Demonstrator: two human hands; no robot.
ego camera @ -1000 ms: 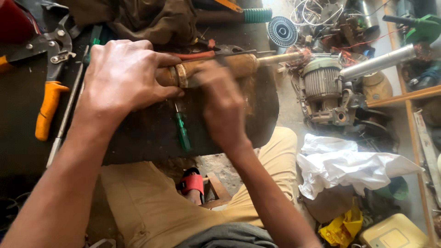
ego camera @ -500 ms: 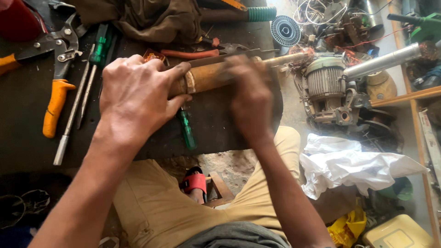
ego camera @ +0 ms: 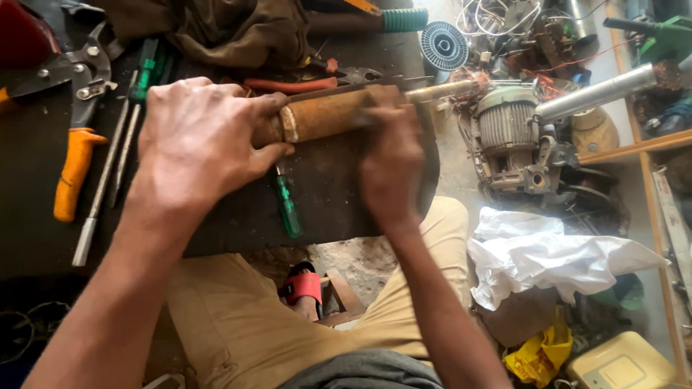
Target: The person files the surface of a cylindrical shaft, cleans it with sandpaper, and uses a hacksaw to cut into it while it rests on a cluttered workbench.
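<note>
- The rusty brown cylinder [ego camera: 328, 115], with a thin shaft [ego camera: 440, 91] at its far end, lies across the dark counter [ego camera: 216, 223], held at both ends.
- Left hand [ego camera: 205, 140]: grip wrapped tight around the cylinder's near end.
- Right hand [ego camera: 389, 155]: grip pressed together over the far end; blur hides the fingertips.
- It looks heavy, stiff and rough with rust, unlikely to slip; the thick body is the best place to hold, not the shaft.
- Against 0.5 s ago, both hands keep their hold; the right hand has shifted slightly along the cylinder.
- A green screwdriver [ego camera: 287, 207] lies beneath, orange-handled snips [ego camera: 76, 155] to the left.
</note>
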